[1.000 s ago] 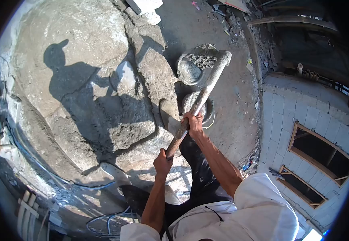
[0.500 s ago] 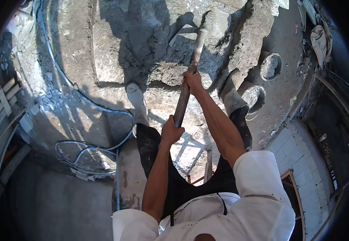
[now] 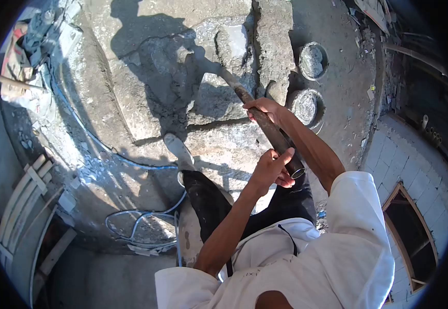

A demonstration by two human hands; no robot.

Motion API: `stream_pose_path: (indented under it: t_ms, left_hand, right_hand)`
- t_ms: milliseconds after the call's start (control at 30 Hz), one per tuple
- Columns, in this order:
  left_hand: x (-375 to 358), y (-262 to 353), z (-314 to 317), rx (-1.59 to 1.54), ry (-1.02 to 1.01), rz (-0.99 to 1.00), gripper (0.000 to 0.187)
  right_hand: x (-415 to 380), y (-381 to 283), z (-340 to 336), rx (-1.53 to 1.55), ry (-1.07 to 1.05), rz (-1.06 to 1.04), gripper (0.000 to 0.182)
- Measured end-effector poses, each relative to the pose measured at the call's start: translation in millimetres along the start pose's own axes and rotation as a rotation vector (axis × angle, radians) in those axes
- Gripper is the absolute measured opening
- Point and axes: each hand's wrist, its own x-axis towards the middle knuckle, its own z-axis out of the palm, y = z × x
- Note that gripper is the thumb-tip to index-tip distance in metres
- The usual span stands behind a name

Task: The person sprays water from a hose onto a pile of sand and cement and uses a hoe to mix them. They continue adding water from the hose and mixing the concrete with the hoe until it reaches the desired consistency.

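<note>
We wear a loose white short-sleeved cloth shirt (image 3: 337, 268) with small dark lettering (image 3: 265, 269) across the front, a thin black cord (image 3: 289, 238) at the waist, long black cloth trousers (image 3: 203, 201), and a round-toed grey boot (image 3: 179, 152).

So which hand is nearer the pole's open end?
Left. The left hand is close beside the open end, thumb against the pole; the right hand grips the pole farther forward.

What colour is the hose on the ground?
The hose is blue; it shows best in the head view.
</note>
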Motion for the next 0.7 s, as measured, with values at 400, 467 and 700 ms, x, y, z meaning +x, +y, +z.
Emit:
stream_pose_path:
  t_ms: [400,467,700]
  left_hand:
    - [47,-103,16,0.803,0.154,0.158,0.039]
    - [84,-97,-5,1.132,0.261,0.305,0.036]
    - [211,-91,13,1.443,0.453,0.354,0.035]
  right_hand:
    - [-173,39,-80,0.569,0.65,-0.852,0.025]
    - [-145,44,-110,0.667,0.662,-0.893,0.021]
    - [-91,26,-212,0.851,0.735,-0.797,0.009]
